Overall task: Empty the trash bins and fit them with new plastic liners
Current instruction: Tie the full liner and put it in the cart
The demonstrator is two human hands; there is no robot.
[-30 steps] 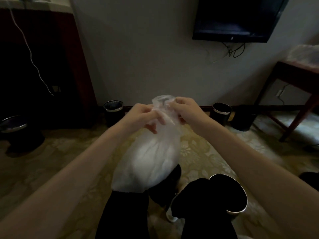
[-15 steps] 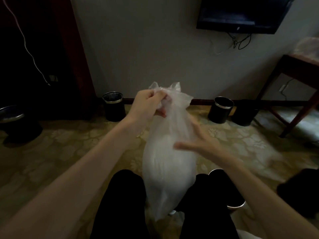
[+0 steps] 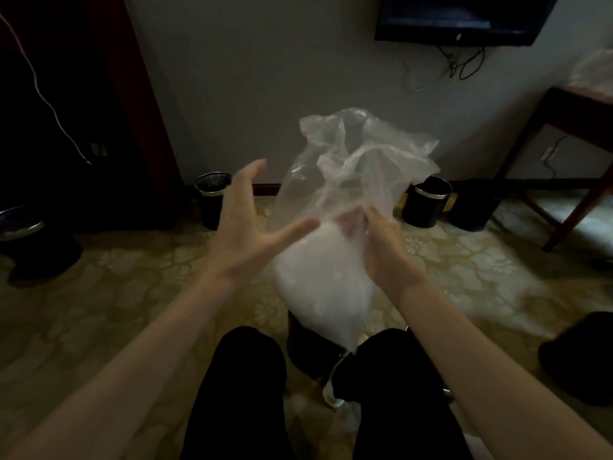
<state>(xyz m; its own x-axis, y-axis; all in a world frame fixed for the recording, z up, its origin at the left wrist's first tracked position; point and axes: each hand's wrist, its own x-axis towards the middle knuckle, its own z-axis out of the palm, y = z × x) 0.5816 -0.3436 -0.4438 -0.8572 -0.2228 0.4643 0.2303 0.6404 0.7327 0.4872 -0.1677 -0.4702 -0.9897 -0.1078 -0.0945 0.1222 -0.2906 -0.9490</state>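
A clear plastic bag (image 3: 331, 260), white and bulky in its lower half, hangs in front of me above a black bin (image 3: 305, 346) that stands between my knees. My right hand (image 3: 381, 247) grips the bag at its waist, and the loose mouth billows above the grip. To the bag's left, my left hand (image 3: 245, 227) is spread with straight fingers, and one fingertip lies against the plastic. More black bins stand along the wall: one (image 3: 212, 200) left of the bag with a liner in it, one (image 3: 428, 200) to the right.
Another dark bin (image 3: 474, 207) stands beside the right one, and a low round bin (image 3: 23, 237) sits at far left. A wooden table (image 3: 570, 134) occupies the right, a wall television (image 3: 464, 18) hangs above. A dark object (image 3: 580, 356) lies at lower right on the patterned carpet.
My left hand let go of the bag's top and opened. My right hand came up from the bag's side and now grips its middle; the mouth has sprung loose above it.
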